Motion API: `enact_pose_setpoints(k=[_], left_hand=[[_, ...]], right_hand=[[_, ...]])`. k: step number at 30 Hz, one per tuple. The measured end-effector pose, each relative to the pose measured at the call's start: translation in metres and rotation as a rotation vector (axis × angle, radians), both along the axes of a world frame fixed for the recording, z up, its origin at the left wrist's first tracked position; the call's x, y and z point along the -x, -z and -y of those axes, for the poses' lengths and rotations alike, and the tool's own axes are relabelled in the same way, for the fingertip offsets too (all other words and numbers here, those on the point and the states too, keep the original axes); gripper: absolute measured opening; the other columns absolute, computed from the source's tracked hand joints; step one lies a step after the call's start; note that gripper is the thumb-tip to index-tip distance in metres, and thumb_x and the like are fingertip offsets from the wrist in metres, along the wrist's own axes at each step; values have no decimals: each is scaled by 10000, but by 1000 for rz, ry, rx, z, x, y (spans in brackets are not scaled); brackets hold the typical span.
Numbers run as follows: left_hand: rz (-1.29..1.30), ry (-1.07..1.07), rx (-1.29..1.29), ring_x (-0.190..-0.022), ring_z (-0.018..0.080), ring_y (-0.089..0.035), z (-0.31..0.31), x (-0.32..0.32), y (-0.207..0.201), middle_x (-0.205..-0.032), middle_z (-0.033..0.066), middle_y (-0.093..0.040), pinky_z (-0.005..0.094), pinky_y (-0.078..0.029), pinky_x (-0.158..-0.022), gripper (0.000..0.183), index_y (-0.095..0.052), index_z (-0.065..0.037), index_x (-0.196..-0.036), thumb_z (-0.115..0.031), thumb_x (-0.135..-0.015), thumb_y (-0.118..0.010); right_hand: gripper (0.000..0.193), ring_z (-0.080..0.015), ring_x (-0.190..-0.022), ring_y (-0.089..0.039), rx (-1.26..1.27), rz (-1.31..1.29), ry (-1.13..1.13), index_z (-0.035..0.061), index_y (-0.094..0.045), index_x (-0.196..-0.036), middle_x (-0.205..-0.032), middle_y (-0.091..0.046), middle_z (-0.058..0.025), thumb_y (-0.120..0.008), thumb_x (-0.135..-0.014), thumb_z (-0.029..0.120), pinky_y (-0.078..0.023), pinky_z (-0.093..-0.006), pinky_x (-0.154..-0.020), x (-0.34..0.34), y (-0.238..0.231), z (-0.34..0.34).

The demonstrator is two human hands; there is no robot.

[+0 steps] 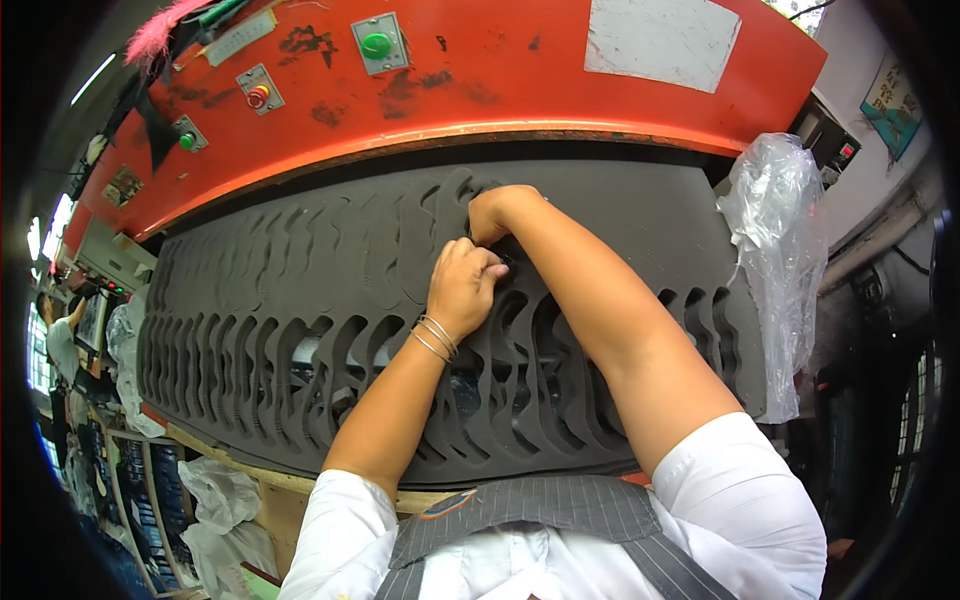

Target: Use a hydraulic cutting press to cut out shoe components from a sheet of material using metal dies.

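A large dark grey foam sheet point(620, 200) lies across the bench in front of me, with wavy, curved shapes cut into it. Along its near half the cut-outs are open slots, and a shiny surface shows through some of them. My left hand point(465, 287) is closed at the middle of the sheet, its fingers curled onto dark foam at the edge of the cut part. Just beyond it, my right hand point(497, 212) bends down at the wrist into the foam. The right fingers are hidden behind the hand and the raised foam strips.
An orange machine housing point(480, 85) spans the far side, with a green button point(376, 46) and a red knob point(258, 96). Clear plastic wrap point(775, 250) hangs at the right end. Plastic bags point(222, 500) lie at lower left; another person point(62, 340) is at far left.
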State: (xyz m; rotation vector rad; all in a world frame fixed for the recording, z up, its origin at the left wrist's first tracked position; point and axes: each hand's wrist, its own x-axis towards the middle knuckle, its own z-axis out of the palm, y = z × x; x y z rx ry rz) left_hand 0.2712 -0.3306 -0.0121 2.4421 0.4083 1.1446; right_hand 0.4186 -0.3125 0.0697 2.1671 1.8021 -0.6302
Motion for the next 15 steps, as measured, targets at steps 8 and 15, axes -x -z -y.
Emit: enact_pose_setpoints(k=[8, 15], left_hand=[[205, -68, 142, -789, 291, -522, 14, -13, 3, -850, 121, -532, 367, -445, -720, 266, -538, -16, -897, -177, -797, -724], [-375, -78, -143, -762, 339, -624, 17, -6, -3, -777, 140, -623, 447, -496, -689, 226, -587, -46, -843, -267, -808, -623]], right_hand=[[259, -227, -776, -653, -231, -405, 22, 15, -720, -878, -870, -701, -114, -629, -737, 212, -516, -363, -679, -32, 28, 28], [161, -92, -745, -624, -629, -1234, 217, 6, -719, -940, -854, -699, -38, -650, -817, 84, -486, -239, -692, -40, -27, 102]])
